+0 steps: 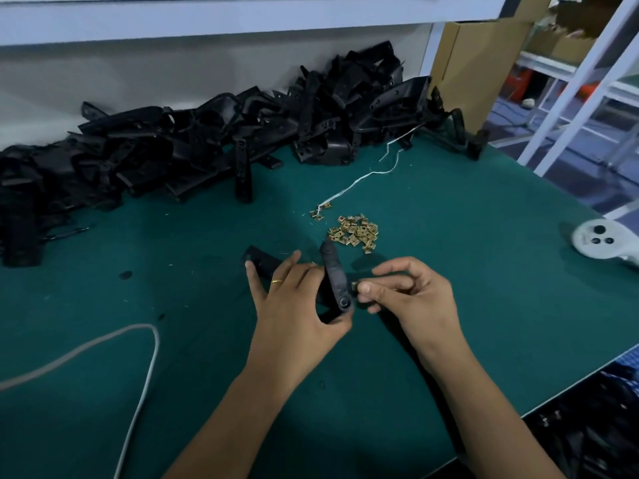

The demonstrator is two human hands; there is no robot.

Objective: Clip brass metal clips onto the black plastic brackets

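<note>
My left hand (294,305) grips a black plastic bracket (334,274) near the middle of the green table, its long arm pointing up and away. My right hand (411,292) pinches a small brass clip (355,285) between thumb and finger, right against the bracket's side near its round end. A loose heap of brass clips (356,231) lies just beyond the hands. Part of the held bracket sticks out to the left behind my left fingers.
A big pile of black brackets (207,133) runs along the back wall. A white string (359,181) trails from it toward the clips. A white cable (138,375) loops at the left. A white controller (601,240) rests at the table's right edge (553,402).
</note>
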